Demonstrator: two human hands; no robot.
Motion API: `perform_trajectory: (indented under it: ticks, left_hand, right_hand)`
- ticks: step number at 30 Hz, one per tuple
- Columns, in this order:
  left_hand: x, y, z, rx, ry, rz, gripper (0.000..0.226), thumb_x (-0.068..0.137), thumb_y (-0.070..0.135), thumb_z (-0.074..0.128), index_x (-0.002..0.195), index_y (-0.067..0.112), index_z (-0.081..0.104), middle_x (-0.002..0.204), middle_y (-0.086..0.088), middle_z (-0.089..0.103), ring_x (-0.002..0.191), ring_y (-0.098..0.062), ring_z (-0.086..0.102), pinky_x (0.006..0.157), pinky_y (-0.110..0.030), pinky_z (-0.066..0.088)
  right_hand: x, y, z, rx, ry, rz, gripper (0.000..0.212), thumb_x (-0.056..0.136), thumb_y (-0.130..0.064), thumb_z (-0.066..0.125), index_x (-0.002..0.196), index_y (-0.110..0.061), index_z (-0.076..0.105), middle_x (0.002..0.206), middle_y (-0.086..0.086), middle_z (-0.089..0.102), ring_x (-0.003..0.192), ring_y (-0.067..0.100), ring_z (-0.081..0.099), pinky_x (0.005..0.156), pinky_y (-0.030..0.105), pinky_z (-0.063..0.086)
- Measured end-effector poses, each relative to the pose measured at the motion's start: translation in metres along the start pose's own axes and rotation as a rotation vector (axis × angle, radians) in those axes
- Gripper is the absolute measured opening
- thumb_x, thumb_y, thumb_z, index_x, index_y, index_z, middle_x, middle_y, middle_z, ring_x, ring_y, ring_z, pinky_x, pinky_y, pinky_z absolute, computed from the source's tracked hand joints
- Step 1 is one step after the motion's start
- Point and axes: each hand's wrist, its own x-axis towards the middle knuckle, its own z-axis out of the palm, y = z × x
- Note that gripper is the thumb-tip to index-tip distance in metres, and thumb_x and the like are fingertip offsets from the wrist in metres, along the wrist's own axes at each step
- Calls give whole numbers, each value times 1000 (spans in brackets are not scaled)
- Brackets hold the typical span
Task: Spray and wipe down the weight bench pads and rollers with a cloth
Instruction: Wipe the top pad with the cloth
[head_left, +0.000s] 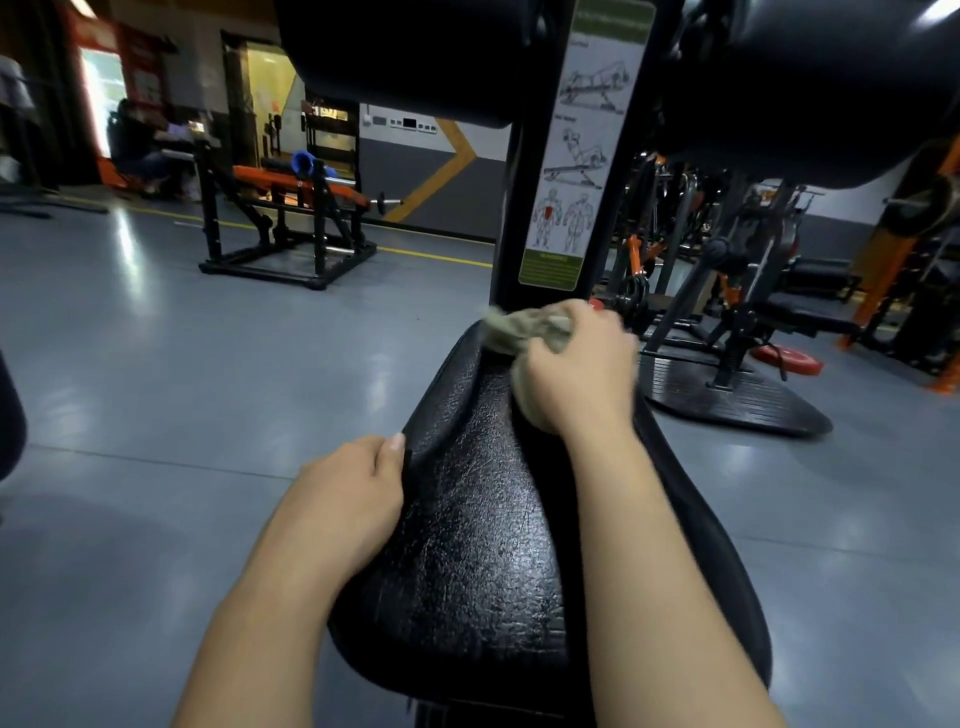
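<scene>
A black textured bench pad (483, 545) runs from the bottom of the view up to a black post. My right hand (576, 364) grips a crumpled beige cloth (511, 327) and presses it on the pad's far narrow end. My left hand (345, 499) holds the pad's left edge, thumb on top and fingers curled under it. Two black rollers, the left roller (395, 62) and the right roller (810, 88), hang above on either side of the post. No spray bottle shows.
The post carries an exercise instruction sticker (582, 156). An orange and black bench machine (291, 218) stands at the back left on the grey floor. Orange racks and a red weight plate (787, 358) crowd the right. A seated person (148, 150) is at far left.
</scene>
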Motion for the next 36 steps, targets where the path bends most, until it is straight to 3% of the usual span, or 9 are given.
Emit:
perform_trajectory:
  ticks: [2, 4, 10, 13, 16, 21, 29, 31, 36]
  left_hand:
    - [-1, 1, 0, -1, 0, -4, 48, 108, 47, 28, 94, 16, 62, 96, -6, 69, 100, -30, 62, 90, -41, 49]
    - [-3, 4, -1, -3, 4, -12, 48, 108, 47, 28, 94, 16, 62, 98, -6, 68, 100, -29, 61, 89, -40, 49]
    - [-2, 7, -1, 4, 21, -9, 43, 109, 40, 31, 95, 15, 63, 105, -12, 70, 107, -32, 62, 88, -40, 48]
    - [-3, 7, -2, 18, 30, -6, 41, 109, 38, 31, 98, 14, 63, 110, -15, 69, 111, -35, 61, 88, -41, 48]
    - [-4, 6, -2, -8, 15, 1, 46, 109, 44, 30, 94, 15, 63, 102, -11, 70, 103, -33, 62, 87, -40, 49]
    - [-4, 4, -1, -16, 11, 3, 48, 109, 44, 28, 91, 14, 61, 96, -8, 68, 99, -30, 62, 80, -37, 46]
    - [-4, 7, -3, -18, 28, -5, 41, 109, 39, 31, 97, 15, 62, 114, -14, 70, 110, -34, 62, 89, -40, 49]
    - [-4, 6, -3, -16, 24, -3, 43, 109, 39, 31, 97, 14, 63, 110, -13, 70, 109, -34, 62, 90, -41, 49]
    - [-4, 5, -2, -24, 3, -21, 48, 109, 44, 29, 94, 14, 63, 98, -8, 69, 102, -32, 62, 90, -41, 50]
  right_hand:
    - [9, 20, -13, -4, 60, 197, 35, 91, -27, 57, 125, -21, 61, 133, 13, 54, 124, 37, 44, 104, 44, 39]
    - [6, 21, -12, -25, 52, 240, 38, 92, -30, 57, 128, -18, 58, 136, 15, 50, 126, 39, 41, 107, 46, 36]
    - [-37, -43, 29, -149, -121, -297, 39, 86, -47, 62, 120, -29, 62, 125, 6, 50, 115, 32, 41, 96, 41, 36]
    - [-46, -51, 35, -155, -175, -384, 33, 83, -41, 65, 115, -33, 64, 122, 3, 50, 114, 32, 40, 93, 39, 32]
    - [-21, -30, 17, -129, -83, -182, 34, 88, -34, 61, 122, -33, 62, 129, 4, 52, 118, 33, 42, 90, 39, 32]
    - [1, 11, -8, -97, 78, 248, 42, 90, -36, 59, 129, -22, 58, 139, 14, 48, 128, 39, 38, 108, 46, 31]
    - [-61, -64, 44, -226, -155, -335, 35, 88, -40, 63, 120, -26, 58, 129, 7, 48, 119, 33, 37, 95, 42, 30]
    - [-50, -58, 39, -221, -122, -251, 35, 90, -34, 61, 123, -27, 55, 132, 8, 47, 120, 34, 37, 96, 43, 30]
    - [1, 3, -7, -142, 36, 231, 43, 93, -34, 59, 133, -23, 51, 144, 15, 42, 132, 38, 33, 108, 46, 28]
